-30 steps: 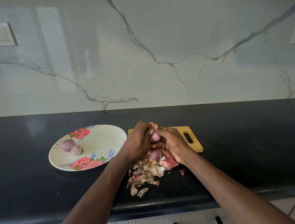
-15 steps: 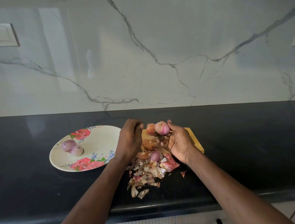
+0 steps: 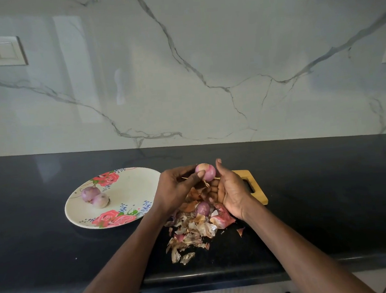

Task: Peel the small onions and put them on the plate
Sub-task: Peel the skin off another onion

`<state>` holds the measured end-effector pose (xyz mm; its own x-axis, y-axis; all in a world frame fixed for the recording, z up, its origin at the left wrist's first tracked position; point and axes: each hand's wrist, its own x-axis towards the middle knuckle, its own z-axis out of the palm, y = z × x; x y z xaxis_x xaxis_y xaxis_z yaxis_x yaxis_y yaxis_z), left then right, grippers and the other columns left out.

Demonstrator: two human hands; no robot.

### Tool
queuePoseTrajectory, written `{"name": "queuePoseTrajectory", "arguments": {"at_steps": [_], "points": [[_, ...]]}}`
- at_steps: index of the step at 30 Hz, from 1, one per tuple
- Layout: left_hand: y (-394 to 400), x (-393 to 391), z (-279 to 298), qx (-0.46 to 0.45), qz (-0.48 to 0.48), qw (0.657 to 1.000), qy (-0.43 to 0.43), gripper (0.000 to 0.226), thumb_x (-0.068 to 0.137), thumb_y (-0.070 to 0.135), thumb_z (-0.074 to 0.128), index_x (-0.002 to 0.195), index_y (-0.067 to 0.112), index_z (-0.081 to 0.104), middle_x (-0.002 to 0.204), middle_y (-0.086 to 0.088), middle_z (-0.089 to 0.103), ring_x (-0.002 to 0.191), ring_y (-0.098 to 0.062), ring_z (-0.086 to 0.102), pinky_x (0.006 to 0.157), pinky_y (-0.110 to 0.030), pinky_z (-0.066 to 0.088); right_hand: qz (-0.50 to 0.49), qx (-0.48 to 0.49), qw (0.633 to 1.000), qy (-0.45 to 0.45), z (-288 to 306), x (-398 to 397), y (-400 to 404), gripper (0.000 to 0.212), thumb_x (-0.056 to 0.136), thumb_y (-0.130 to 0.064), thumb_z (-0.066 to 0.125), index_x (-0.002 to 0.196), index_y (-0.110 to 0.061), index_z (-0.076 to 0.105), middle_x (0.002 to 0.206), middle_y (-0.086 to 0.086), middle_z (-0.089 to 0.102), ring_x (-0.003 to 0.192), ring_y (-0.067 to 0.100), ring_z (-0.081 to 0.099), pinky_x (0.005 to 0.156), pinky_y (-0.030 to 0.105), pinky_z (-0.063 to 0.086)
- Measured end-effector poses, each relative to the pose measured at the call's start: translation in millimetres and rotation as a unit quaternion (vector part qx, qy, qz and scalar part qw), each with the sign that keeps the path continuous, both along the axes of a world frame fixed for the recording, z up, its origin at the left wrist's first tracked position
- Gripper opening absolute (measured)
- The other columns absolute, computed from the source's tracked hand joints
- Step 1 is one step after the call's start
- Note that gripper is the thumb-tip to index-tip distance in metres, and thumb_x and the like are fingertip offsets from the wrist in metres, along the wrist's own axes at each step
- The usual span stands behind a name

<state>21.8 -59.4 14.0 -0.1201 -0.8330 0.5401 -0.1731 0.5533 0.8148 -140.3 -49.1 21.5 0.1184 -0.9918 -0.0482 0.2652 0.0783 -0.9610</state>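
You're holding a small onion (image 3: pixel 205 172) up between both hands, above the cutting board (image 3: pixel 255 185) at the middle of the black desk (image 3: pixel 329 193). Your left hand (image 3: pixel 175 189) is pinching it, thumb pressed on its left side, so that grip is clamped on the onion; your right hand (image 3: pixel 231 189) is lying half open, palm facing in, fingertips only touching the onion's right side, a grip spread apart rather than closed. A thin strip of skin is hanging from the onion's base. At six o'clock from your hands, a heap of dry peels (image 3: pixel 194 229) is spilling off the board toward the desk's front edge, and another onion (image 3: pixel 202 208) is sitting in it, just below your palms. At nine o'clock, the flowered plate (image 3: pixel 126 191) is lying beside your left wrist, carrying two peeled onions (image 3: pixel 95 196) that are touching each other at its left side.
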Motion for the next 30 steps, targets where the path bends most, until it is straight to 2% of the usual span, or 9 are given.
{"name": "queuePoseTrajectory", "arguments": {"at_steps": [2, 5, 7, 11, 14, 17, 22, 27, 30], "points": [[-0.8, 0.3, 0.5, 0.011, 0.019, 1.000, 0.001, 0.023, 0.095, 0.028, 0.069, 0.113, 0.016, 0.078, 0.094, 0.005, 0.079, 0.086, -0.010, 0.076, 0.075, -0.022, 0.056, 0.008, -0.012, 1.000, -0.010, 1.4, 0.7, 0.8, 0.060, 0.103, -0.053, 0.041, 0.124, -0.001, 0.065, 0.094, 0.022, 0.069, 0.063, 0.022, 0.062, 0.048, 0.025, 0.044], [-5.1, 2.9, -2.0, -0.004, 0.059, 0.998, -0.025, 0.026, 0.100, 0.031, 0.062, 0.099, 0.013, 0.081, 0.083, 0.004, 0.078, 0.076, -0.014, 0.075, 0.071, -0.034, 0.058, 0.009, -0.013, 1.000, -0.025, 3.5, 0.3, 2.5, 0.056, 0.102, -0.046, 0.048, 0.122, 0.003, 0.065, 0.089, 0.019, 0.071, 0.062, 0.020, 0.063, 0.048, 0.024, 0.045], [-8.4, 4.3, -3.9, -0.007, 0.072, 0.997, -0.023, 0.022, 0.100, 0.027, 0.063, 0.102, 0.013, 0.080, 0.086, 0.003, 0.079, 0.074, -0.014, 0.074, 0.070, -0.036, 0.059, -0.001, -0.013, 0.999, -0.030, 3.7, 0.5, 3.7, 0.050, 0.100, -0.045, 0.052, 0.115, 0.000, 0.067, 0.087, 0.017, 0.073, 0.063, 0.018, 0.064, 0.049, 0.023, 0.045], [-5.5, 3.4, -1.7, -0.001, 0.034, 0.999, 0.022, 0.033, 0.091, 0.028, 0.073, 0.122, 0.018, 0.072, 0.110, 0.002, 0.077, 0.090, -0.011, 0.075, 0.081, -0.026, 0.059, -0.034, -0.040, 0.999, -0.004, 2.0, 1.5, 4.7, 0.048, 0.093, -0.050, 0.062, 0.101, -0.005, 0.074, 0.090, 0.021, 0.073, 0.071, 0.024, 0.066, 0.057, 0.028, 0.048], [-2.8, -0.2, -0.7, 0.014, -0.005, 1.000, 0.026, 0.033, 0.085, 0.026, 0.079, 0.116, 0.017, 0.074, 0.102, 0.004, 0.078, 0.089, -0.015, 0.076, 0.080, -0.029, 0.060, -0.058, -0.054, 0.996, 0.030, 0.7, 1.7, 5.3, 0.058, 0.091, -0.056, 0.061, 0.104, 0.000, 0.073, 0.089, 0.025, 0.073, 0.074, 0.030, 0.066, 0.059, 0.030, 0.048], [-5.8, -0.2, -0.4, 0.023, -0.029, 0.997, 0.072, 0.024, 0.086, 0.022, 0.077, 0.109, 0.015, 0.076, 0.099, -0.003, 0.079, 0.089, -0.025, 0.076, 0.078, -0.039, 0.062, -0.049, -0.074, 0.996, 0.017, 0.6, 1.4, 4.6, 0.059, 0.094, -0.054, 0.057, 0.112, 0.002, 0.069, 0.082, 0.019, 0.072, 0.064, 0.022, 0.065, 0.056, 0.029, 0.048], [-4.2, 0.5, 2.1, 0.034, -0.026, 0.992, 0.119, 0.009, 0.091, 0.010, 0.070, 0.098, 0.012, 0.076, 0.090, -0.008, 0.079, 0.083, -0.026, 0.076, 0.070, -0.033, 0.061, 0.001, -0.094, 0.996, -0.007, 0.5, 1.1, 2.1, 0.029, 0.089, -0.020, 0.072, 0.115, -0.007, 0.070, 0.105, 0.017, 0.075, 0.092, 0.028, 0.071, 0.077, 0.037, 0.057], [-9.2, 5.8, 0.3, 0.019, -0.005, 0.997, 0.077, 0.032, 0.088, 0.012, 0.076, 0.120, 0.009, 0.072, 0.110, -0.002, 0.077, 0.096, -0.018, 0.075, 0.085, -0.037, 0.060, -0.015, -0.115, 0.992, 0.042, -3.7, -2.4, -1.7, 0.036, 0.080, -0.023, 0.081, 0.113, -0.012, 0.070, 0.109, 0.015, 0.075, 0.107, 0.037, 0.070, 0.095, 0.053, 0.055], [-7.8, 7.5, 0.5, 0.013, -0.008, 0.999, 0.052, 0.035, 0.088, 0.013, 0.076, 0.122, 0.011, 0.072, 0.112, -0.001, 0.076, 0.100, -0.016, 0.074, 0.089, -0.037, 0.060, -0.011, -0.136, 0.988, 0.075, -5.7, -3.0, -3.3, 0.036, 0.082, -0.019, 0.081, 0.116, -0.013, 0.070, 0.110, 0.010, 0.076, 0.108, 0.031, 0.070, 0.101, 0.055, 0.051]]}}
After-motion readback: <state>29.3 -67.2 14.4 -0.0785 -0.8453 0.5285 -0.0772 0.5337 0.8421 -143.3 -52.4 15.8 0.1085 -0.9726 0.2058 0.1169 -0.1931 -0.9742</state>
